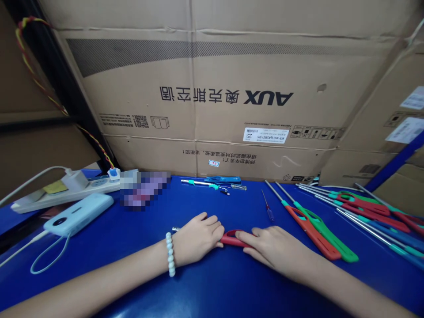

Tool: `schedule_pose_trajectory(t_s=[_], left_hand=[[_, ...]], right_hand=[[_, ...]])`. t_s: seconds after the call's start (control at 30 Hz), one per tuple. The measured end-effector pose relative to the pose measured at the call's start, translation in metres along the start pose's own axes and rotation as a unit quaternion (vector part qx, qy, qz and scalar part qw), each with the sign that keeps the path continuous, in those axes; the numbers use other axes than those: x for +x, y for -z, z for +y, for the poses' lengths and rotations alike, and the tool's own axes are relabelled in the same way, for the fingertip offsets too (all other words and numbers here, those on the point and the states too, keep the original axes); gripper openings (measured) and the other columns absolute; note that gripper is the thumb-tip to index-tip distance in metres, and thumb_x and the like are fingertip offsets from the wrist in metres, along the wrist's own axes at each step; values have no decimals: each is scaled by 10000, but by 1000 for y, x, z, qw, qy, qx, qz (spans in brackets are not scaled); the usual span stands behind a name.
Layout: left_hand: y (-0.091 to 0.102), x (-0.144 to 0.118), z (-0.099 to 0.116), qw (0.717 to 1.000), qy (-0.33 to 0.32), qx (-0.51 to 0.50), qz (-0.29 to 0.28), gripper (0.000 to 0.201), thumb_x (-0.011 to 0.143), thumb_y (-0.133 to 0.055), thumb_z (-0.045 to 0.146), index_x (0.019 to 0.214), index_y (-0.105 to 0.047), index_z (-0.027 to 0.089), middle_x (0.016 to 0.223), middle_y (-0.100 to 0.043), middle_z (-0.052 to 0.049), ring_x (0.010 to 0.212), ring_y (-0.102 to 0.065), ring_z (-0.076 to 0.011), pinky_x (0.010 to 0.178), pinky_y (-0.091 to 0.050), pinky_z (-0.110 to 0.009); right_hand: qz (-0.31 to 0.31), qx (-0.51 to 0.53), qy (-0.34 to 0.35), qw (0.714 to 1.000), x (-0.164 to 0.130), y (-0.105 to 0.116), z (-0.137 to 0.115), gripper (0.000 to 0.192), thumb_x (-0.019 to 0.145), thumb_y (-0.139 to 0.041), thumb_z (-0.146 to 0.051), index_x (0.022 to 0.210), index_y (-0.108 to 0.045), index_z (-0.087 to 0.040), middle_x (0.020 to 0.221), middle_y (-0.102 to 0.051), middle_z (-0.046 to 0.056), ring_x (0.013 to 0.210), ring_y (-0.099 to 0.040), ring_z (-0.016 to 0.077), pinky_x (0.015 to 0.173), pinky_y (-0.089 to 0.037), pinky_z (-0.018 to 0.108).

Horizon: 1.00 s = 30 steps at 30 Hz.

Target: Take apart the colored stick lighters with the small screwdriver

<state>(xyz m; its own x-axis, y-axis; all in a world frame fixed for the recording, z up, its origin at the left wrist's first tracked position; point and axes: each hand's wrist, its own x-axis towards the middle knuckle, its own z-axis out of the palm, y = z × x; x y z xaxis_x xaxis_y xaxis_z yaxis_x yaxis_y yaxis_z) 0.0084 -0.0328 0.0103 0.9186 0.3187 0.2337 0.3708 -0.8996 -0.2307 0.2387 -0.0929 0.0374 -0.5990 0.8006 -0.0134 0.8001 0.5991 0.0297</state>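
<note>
A red long-nosed lighter (232,240) lies across both hands, low over the blue table. My left hand (198,236), with a pale bead bracelet at its wrist, is closed round the front part; a bit of metal tube pokes out past the wrist. My right hand (270,245) grips the handle, index finger along the trigger loop. Much of the lighter is hidden by the hands. Beyond them lie a small screwdriver (270,215) with a purple handle and a loose metal lighter tube (200,183) with teal parts.
An orange lighter (318,236) and a green lighter (342,247) lie side by side at right, with several more lighters (367,214) beyond. A light-blue power bank (79,214) and a power strip (96,190) are at left. A cardboard wall (212,57) closes the table's back.
</note>
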Motion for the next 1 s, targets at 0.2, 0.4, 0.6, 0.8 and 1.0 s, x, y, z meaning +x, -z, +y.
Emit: schedule_pose_trajectory(t_s=[0.2, 0.4, 0.6, 0.8, 1.0], left_hand=[[8, -2, -8, 999, -15, -27, -27, 227, 886, -616, 327, 795, -495, 158, 760, -577, -10, 747, -504, -188, 689, -318, -323], [2, -3, -3, 1000, -10, 5, -1, 239, 864, -643, 333, 796, -507, 148, 795, -580, -17, 778, -488, -199, 744, -312, -344], [1, -2, 3, 999, -4, 26, 27, 237, 858, -648, 320, 808, -507, 137, 812, -567, -32, 791, -470, -210, 796, -310, -371], [0, -1, 5, 998, 6, 38, 42, 233, 891, -599, 336, 811, -497, 141, 836, -561, -43, 797, -468, -214, 805, -314, -380], [0, -9, -15, 999, 42, 23, -14, 169, 877, -616, 275, 827, -516, 148, 840, -570, -36, 785, -473, -221, 729, -312, -361]], right_hand=[[110, -141, 81, 981, 6, -13, 5, 306, 938, -387, -137, 1197, -530, -214, 797, -617, 86, 690, -582, 194, 642, -379, 291], [-30, 143, -13, 989, -1, 1, -2, 260, 968, -399, -375, 1187, -517, -298, 845, -632, 14, 735, -592, 180, 621, -378, 251], [-154, 451, -74, 876, -3, 22, 4, 291, 944, -402, -450, 1117, -531, -255, 734, -505, -30, 627, -470, 114, 584, -376, 211], [-162, 432, -70, 884, -1, 18, 7, 319, 953, -367, -446, 1154, -509, -243, 701, -484, -27, 582, -453, 109, 535, -364, 197], [20, -38, 3, 999, -3, 7, 15, 241, 950, -430, -320, 1150, -554, -265, 791, -632, 42, 627, -597, 187, 559, -351, 251]])
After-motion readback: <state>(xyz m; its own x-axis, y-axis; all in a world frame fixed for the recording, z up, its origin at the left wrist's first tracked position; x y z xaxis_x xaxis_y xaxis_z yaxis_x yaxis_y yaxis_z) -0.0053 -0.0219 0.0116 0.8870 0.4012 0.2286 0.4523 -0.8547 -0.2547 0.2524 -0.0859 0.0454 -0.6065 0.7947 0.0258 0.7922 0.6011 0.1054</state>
